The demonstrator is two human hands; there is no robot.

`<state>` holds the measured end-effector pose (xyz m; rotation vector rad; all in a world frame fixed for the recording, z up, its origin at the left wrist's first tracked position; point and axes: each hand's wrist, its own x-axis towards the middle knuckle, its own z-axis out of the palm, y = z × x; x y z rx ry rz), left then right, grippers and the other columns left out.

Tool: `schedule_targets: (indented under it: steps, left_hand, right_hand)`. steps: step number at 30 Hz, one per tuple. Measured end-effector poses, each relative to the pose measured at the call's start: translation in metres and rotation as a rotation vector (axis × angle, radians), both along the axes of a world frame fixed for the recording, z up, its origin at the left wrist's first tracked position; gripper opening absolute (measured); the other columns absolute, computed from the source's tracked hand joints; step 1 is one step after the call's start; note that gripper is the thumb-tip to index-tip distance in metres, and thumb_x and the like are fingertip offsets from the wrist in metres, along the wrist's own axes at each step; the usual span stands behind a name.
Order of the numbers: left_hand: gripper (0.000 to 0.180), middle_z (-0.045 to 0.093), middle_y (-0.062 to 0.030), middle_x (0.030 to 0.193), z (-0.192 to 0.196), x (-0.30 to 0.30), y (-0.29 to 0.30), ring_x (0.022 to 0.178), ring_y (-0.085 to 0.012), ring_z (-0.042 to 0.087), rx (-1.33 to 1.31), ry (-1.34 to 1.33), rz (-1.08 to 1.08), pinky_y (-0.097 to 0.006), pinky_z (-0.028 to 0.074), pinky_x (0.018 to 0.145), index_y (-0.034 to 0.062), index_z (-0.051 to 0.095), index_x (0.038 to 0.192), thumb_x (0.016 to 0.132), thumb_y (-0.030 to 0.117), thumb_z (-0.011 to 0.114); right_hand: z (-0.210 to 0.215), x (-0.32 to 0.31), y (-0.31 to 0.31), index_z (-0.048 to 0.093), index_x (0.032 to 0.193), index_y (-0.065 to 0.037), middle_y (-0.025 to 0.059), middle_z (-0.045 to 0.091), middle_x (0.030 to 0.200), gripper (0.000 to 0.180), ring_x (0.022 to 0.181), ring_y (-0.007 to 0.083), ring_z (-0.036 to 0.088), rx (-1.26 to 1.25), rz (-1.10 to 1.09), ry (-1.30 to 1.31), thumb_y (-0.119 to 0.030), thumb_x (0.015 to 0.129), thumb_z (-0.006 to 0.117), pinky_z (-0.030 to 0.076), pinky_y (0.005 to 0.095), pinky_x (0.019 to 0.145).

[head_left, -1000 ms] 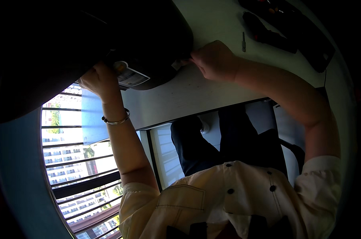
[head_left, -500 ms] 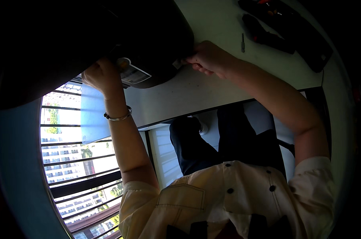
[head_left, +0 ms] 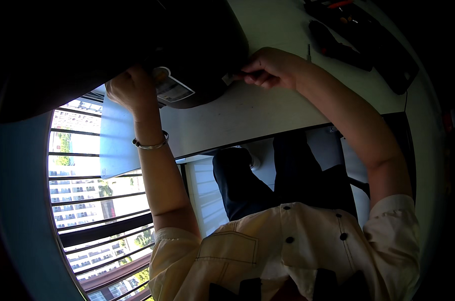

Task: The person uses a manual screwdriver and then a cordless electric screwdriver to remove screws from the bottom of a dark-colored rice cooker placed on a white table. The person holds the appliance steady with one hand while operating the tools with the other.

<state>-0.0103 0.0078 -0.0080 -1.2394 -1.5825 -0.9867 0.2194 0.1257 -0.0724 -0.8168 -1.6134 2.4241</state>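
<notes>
A large dark, rounded case (head_left: 207,40) with a printed label (head_left: 173,85) fills the upper left; its kind is lost in shadow. My left hand (head_left: 129,90) is closed against its lower left side, and the fingertips are hidden in the dark. At the case's lower right corner, the thumb and fingers of my right hand (head_left: 268,67) are pinched together. Their tips meet a small pale tab (head_left: 228,79) by the case, but what lies between them is too dark to make out.
A slim metal bit (head_left: 309,50) lies on the white table (head_left: 212,125), right of my right hand. Beyond it are a dark handheld tool (head_left: 335,47) and a long black tool case (head_left: 388,65). A window with horizontal bars (head_left: 97,203) is at left, beside the table.
My right hand has shifted slightly up and right, its fingers still pinched at the corner. The dark case sits slightly higher and farther right in view. My left hand stays against it.
</notes>
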Motion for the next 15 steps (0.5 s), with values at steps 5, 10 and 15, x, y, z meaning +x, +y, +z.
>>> schedule_targets:
  steps: [5,10,15]
  left_hand:
    - [0.041,0.062,-0.0041,0.055,0.0,0.001,0.001,0.043,-0.0146,0.057,0.018,0.001,-0.02,-0.027,0.044,0.042,0.0049,0.063,0.063,0.09,0.032,0.048]
    - [0.041,0.061,-0.0034,0.054,-0.001,0.0,0.001,0.042,-0.0138,0.056,0.049,0.045,-0.03,-0.026,0.042,0.041,0.0049,0.062,0.062,0.09,0.032,0.048]
    - [0.042,0.061,-0.003,0.053,-0.002,-0.002,0.001,0.041,-0.0135,0.055,0.058,0.056,-0.03,-0.026,0.041,0.04,0.005,0.062,0.061,0.09,0.032,0.049]
  right_hand:
    - [-0.015,-0.01,-0.012,0.063,0.074,-0.003,0.0053,0.055,0.054,0.022,0.055,0.0142,0.056,0.848,-0.122,-0.1,-0.014,0.087,0.049,0.042,0.0294,0.05]
    - [-0.031,-0.005,-0.016,0.057,0.067,-0.004,0.0097,0.057,0.057,0.014,0.057,0.0205,0.059,1.745,-0.195,-0.056,-0.012,0.079,0.056,0.045,0.0341,0.05]
    - [-0.031,-0.001,-0.012,0.055,0.069,-0.004,0.0077,0.057,0.058,0.009,0.052,0.0217,0.059,2.165,-0.064,0.034,-0.01,0.075,0.057,0.047,0.0332,0.047]
